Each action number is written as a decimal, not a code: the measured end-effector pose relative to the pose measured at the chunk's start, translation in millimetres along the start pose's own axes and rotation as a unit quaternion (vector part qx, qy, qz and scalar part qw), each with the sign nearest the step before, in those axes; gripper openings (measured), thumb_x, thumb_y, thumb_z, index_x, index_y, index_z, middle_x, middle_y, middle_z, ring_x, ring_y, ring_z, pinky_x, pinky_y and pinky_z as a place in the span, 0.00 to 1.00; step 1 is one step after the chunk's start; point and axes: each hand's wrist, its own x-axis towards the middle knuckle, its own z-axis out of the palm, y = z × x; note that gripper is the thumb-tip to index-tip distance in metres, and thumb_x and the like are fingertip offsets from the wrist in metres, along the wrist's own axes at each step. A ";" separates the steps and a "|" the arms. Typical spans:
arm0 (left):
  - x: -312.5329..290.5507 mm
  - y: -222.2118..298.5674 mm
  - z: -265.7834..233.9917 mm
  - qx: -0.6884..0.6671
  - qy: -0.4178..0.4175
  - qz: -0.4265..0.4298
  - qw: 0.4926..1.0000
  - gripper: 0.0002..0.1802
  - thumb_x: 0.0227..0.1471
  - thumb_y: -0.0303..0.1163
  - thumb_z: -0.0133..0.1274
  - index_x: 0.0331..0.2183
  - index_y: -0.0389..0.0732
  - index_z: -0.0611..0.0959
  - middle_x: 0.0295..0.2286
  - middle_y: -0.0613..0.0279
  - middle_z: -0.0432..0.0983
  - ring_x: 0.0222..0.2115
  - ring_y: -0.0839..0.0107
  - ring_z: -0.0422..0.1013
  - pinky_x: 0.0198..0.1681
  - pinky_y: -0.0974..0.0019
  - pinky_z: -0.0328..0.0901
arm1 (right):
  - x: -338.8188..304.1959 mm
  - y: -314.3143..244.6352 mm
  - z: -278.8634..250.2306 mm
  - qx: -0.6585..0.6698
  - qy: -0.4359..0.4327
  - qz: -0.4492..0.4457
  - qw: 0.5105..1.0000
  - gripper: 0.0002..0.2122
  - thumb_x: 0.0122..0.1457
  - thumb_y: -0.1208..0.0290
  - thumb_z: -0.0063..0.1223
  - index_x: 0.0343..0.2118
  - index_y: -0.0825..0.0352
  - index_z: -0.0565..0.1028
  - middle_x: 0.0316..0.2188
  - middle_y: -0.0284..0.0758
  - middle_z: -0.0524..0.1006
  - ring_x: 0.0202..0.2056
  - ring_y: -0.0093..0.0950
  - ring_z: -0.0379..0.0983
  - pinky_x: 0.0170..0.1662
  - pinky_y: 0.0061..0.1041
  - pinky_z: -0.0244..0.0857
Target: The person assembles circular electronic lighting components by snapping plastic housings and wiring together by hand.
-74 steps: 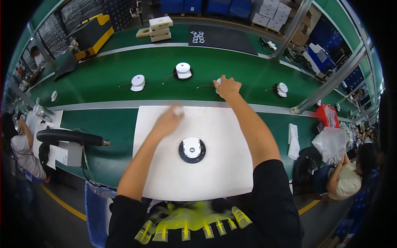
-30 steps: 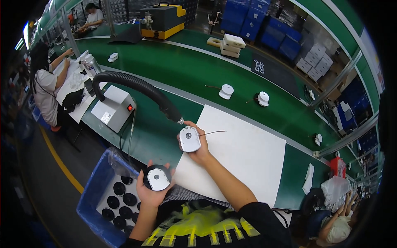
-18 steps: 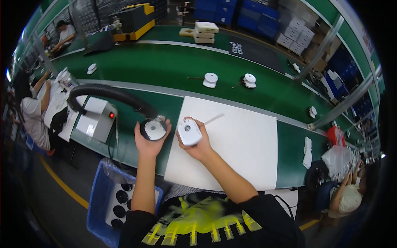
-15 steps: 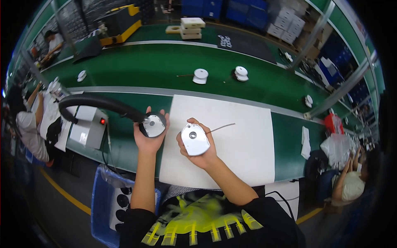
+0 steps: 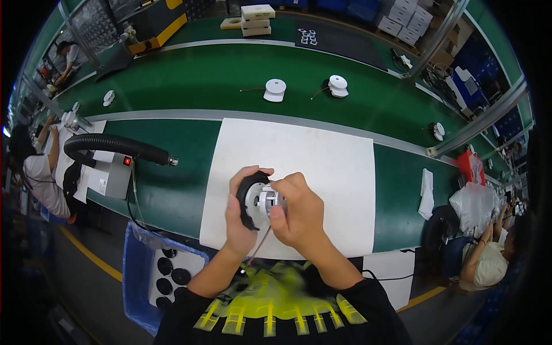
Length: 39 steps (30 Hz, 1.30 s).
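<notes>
Over the white sheet [image 5: 339,190], both hands are raised close together. My left hand [image 5: 237,221] grips a black round cover [image 5: 246,201] by its rim; its pale inner face is turned to the right. Pinched in my right hand [image 5: 303,214] is a white round housing [image 5: 268,201], tilted on its side and brought up against the cover. Whether the two parts touch cannot be made out. From the housing a thin brownish wire [image 5: 262,246] hangs toward my shirt. My right fingers hide the housing's far side.
A black flexible hose [image 5: 123,142] arches from a grey box [image 5: 112,175] at left. Beyond the sheet, a green conveyor [image 5: 201,80] carries several white units, including one [image 5: 275,89] with a wire. A blue bin [image 5: 132,282] of black round parts stands lower left. Co-workers sit at both sides.
My left hand has moved right with the cover, away from the hose end. The right hand has turned its housing on its side and brought it against the cover; the wire now hangs down.
</notes>
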 end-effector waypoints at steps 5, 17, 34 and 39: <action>-2.8 -7.8 18.5 0.052 -0.023 0.013 0.998 0.36 0.60 0.60 0.31 0.56 0.41 0.64 0.51 0.48 0.66 0.48 0.61 0.68 0.54 0.59 0.61 | -3.4 2.0 -9.0 -0.077 0.017 -0.056 0.995 0.14 0.58 0.57 0.48 0.43 0.59 0.72 0.31 0.38 0.67 0.23 0.33 0.68 0.22 0.30 0.62; -6.3 -10.0 23.4 0.092 -0.073 -0.022 0.993 0.39 0.59 0.63 0.33 0.57 0.40 0.63 0.53 0.49 0.64 0.50 0.62 0.66 0.56 0.57 0.60 | -11.3 8.9 -23.2 -0.112 0.012 -0.064 0.992 0.15 0.56 0.56 0.49 0.41 0.59 0.73 0.31 0.38 0.67 0.23 0.33 0.66 0.22 0.29 0.60; 77.9 -62.8 -8.8 -0.018 0.010 -0.268 0.963 0.34 0.63 0.56 0.37 0.60 0.43 0.65 0.55 0.57 0.65 0.58 0.68 0.59 0.65 0.56 0.47 | 34.3 78.1 20.3 -0.015 -0.003 0.050 0.999 0.24 0.64 0.61 0.38 0.63 0.56 0.61 0.65 0.50 0.52 0.66 0.57 0.41 0.62 0.64 0.34; 200.5 -101.9 -70.4 -0.361 0.106 -0.308 0.874 0.37 0.61 0.60 0.33 0.55 0.38 0.68 0.53 0.42 0.65 0.53 0.44 0.63 0.53 0.31 0.60 | 22.6 160.5 10.7 -0.143 -0.065 0.128 0.979 0.22 0.64 0.59 0.43 0.61 0.54 0.62 0.60 0.50 0.60 0.61 0.50 0.55 0.60 0.58 0.46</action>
